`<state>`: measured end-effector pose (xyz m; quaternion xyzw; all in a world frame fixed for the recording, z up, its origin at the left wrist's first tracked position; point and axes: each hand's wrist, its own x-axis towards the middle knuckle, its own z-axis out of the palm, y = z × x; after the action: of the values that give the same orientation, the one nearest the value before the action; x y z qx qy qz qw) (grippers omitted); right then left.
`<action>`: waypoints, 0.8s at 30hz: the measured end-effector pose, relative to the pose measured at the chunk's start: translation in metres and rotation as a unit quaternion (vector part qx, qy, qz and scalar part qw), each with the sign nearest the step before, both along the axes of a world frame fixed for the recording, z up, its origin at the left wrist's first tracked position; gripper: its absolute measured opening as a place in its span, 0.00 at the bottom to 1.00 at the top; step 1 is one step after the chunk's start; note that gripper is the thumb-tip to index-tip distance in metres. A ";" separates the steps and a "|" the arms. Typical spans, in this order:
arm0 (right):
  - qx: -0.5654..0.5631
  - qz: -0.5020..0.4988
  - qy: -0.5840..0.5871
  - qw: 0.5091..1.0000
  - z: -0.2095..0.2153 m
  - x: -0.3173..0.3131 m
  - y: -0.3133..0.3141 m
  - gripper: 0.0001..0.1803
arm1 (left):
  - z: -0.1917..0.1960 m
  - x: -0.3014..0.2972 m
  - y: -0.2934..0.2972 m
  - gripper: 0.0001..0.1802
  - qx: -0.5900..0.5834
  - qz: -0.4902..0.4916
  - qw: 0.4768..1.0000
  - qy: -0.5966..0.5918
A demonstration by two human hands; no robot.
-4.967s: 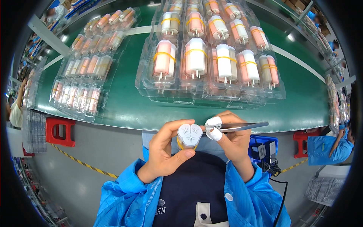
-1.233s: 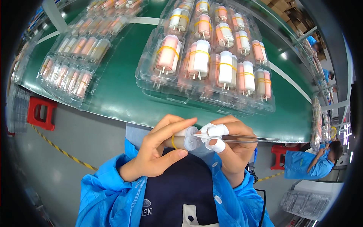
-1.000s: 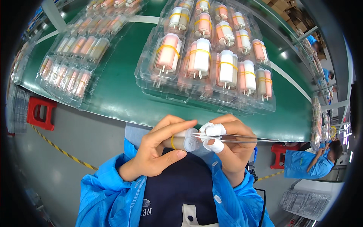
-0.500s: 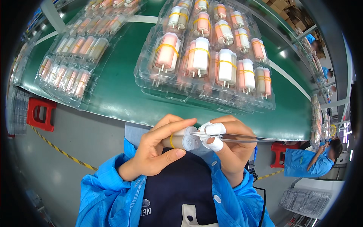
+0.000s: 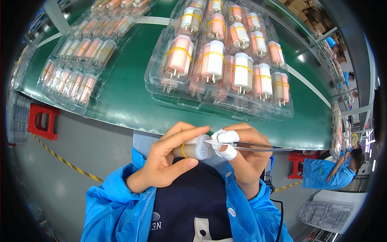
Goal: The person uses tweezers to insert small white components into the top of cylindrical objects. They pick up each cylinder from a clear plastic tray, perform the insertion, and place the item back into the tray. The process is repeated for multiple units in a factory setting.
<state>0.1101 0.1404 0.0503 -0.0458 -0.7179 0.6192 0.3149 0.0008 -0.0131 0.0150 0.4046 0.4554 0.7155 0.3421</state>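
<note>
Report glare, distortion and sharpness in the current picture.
Head view: fisheye distortion bows the front edge of the green tabletop; bright glare sits on it just right of the larger clear plastic tray; the right hand and tweezers look fairly sharp; corners fall to black.

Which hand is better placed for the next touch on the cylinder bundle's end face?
Probably the right hand: it holds tweezers, their tips at or close to the end face. The left hand is busy gripping the cylinder bundle.
</note>
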 end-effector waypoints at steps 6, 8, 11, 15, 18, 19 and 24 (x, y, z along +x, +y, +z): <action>-0.018 -0.010 0.007 1.000 -0.005 0.000 -0.001 0.09 | 0.000 0.001 0.000 0.28 0.002 0.002 1.000 -0.011; -0.022 -0.010 0.010 1.000 -0.005 0.000 -0.002 0.09 | 0.000 0.001 0.000 0.28 0.006 0.003 1.000 -0.013; -0.013 -0.005 0.009 1.000 -0.003 -0.001 -0.001 0.08 | -0.001 0.002 0.000 0.28 0.011 0.010 1.000 -0.008; 0.008 0.002 0.010 1.000 -0.001 -0.003 -0.001 0.08 | -0.002 0.001 0.000 0.28 0.012 0.023 1.000 0.015; 0.041 0.003 0.001 0.999 0.001 -0.004 -0.001 0.07 | -0.002 0.000 0.000 0.27 0.007 0.040 0.998 0.051; 0.054 0.003 -0.003 0.999 0.003 -0.004 0.000 0.07 | -0.002 0.000 0.000 0.27 0.004 0.047 0.997 0.065; 0.089 0.041 -0.063 0.993 0.016 -0.006 0.004 0.07 | -0.004 -0.001 -0.001 0.26 -0.006 0.055 0.990 0.128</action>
<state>0.1046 0.1442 0.0663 -0.0265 -0.7897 0.5614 0.2462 -0.0003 -0.0141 0.0110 0.4656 0.5213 0.6725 0.2436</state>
